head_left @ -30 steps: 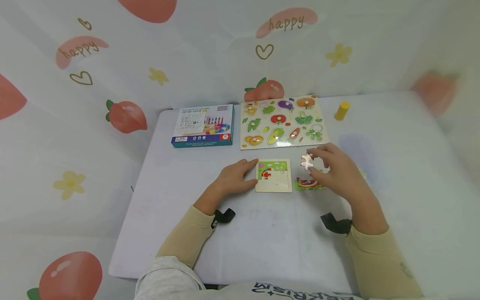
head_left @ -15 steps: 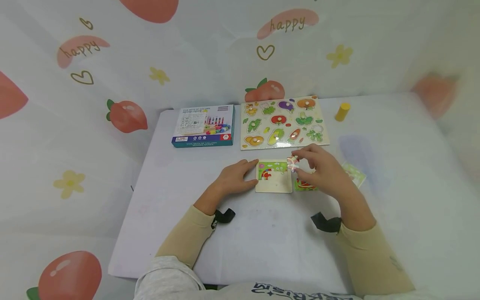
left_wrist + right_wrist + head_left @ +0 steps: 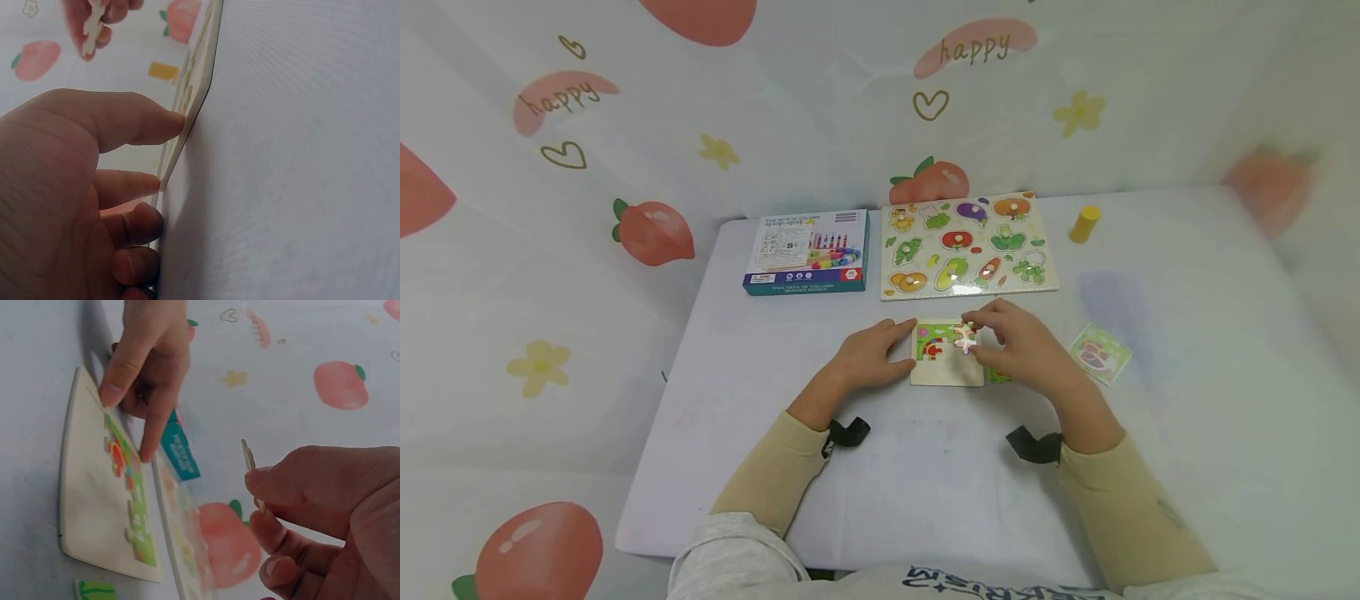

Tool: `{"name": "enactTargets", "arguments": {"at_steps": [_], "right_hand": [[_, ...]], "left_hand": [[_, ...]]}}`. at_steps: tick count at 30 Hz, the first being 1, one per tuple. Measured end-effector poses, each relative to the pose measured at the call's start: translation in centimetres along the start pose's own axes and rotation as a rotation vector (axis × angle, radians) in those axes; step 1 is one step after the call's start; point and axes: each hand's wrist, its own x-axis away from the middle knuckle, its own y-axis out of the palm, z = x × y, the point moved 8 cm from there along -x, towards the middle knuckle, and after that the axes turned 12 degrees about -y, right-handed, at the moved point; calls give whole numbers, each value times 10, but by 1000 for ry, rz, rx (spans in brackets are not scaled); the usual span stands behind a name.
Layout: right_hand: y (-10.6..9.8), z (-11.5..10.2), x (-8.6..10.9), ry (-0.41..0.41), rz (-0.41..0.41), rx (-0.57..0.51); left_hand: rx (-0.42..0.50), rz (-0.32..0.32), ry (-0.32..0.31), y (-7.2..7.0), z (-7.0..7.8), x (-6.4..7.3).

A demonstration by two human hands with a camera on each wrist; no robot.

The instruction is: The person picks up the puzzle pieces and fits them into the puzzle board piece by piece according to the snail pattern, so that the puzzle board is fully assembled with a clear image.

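A small square wooden puzzle tray [image 3: 946, 375] lies on the table, its upper part filled with pieces showing green and a red curved figure. Along the tray's left edge, the thumb and index finger of my left hand [image 3: 868, 357] touch the frame, spread apart. My right hand [image 3: 1030, 346] pinches a jigsaw piece [image 3: 964, 338] between thumb and fingers over the upper right of the tray. The right wrist view shows this piece [image 3: 247, 453] edge-on, held up off the tray [image 3: 87, 506]. Partly behind the right hand is a green loose piece [image 3: 1000, 376].
Behind the tray lies a vegetable peg board [image 3: 955, 262], with a boxed bead set [image 3: 808, 254] to its left. A yellow cylinder [image 3: 1084, 224] stands at the back right. A small picture card [image 3: 1101, 353] lies right of the right hand.
My right hand has moved left with the jigsaw piece, from beside the tray to over its upper right. The picture card has come into full view. My left hand has stayed put.
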Motion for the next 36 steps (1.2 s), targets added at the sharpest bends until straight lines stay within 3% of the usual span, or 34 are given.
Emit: {"name": "enactTargets", "arguments": {"at_steps": [6,11,15,24,36], "right_hand": [[16,8,-7,27,-60,11],[28,12,-12,-5,-93,42],[38,16,-15,-21,-93,39],[55,28,-19,31,-90,53],[59,31,-19,55,-86,67]], "left_hand": [[-5,3,4,0,0,0],[-4,7,5,0,-1,0],[1,12,9,0,-1,0],[12,3,9,0,0,0],[12,6,1,0,0,0]]}}
